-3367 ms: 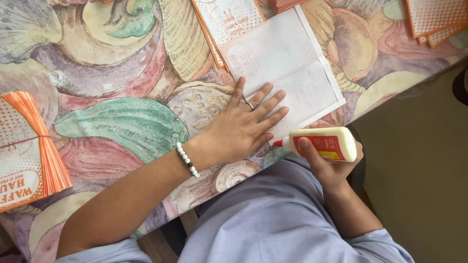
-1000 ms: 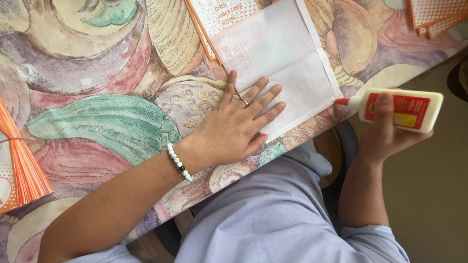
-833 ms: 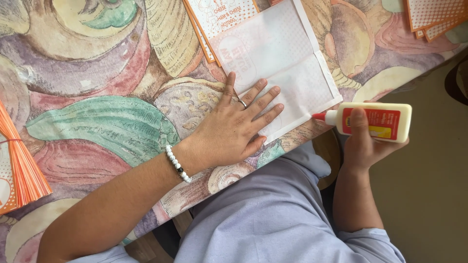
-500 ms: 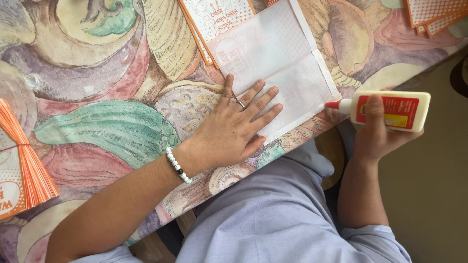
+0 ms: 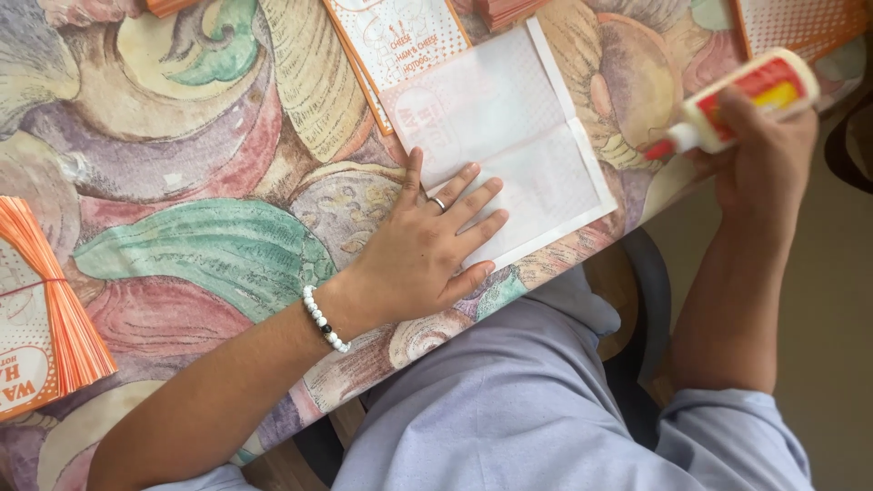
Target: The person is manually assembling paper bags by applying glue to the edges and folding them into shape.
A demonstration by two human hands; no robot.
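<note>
The left hand (image 5: 427, 255) is pressing flat, fingers (image 5: 473, 195) spread and grasping nothing, on the near edge of a white paper sheet (image 5: 509, 136) lying on the patterned counter (image 5: 182, 182). The right hand (image 5: 764, 155) is clenching a white glue bottle (image 5: 737, 95), its red tip (image 5: 657, 148) pointing at the sheet's right edge. A bundle of orange-edged papers (image 5: 45, 309) is lying far left.

My left hand (image 5: 427, 250) lies flat on the near-left part of the paper sheet (image 5: 518, 145), which lies on the table (image 5: 182, 182) at its near edge. My right hand (image 5: 764, 155) holds the glue bottle (image 5: 737, 100) to the sheet's right, nozzle toward it. A printed card (image 5: 396, 41) lies behind the sheet, and a bundled stack (image 5: 45, 318) at far left.
</note>
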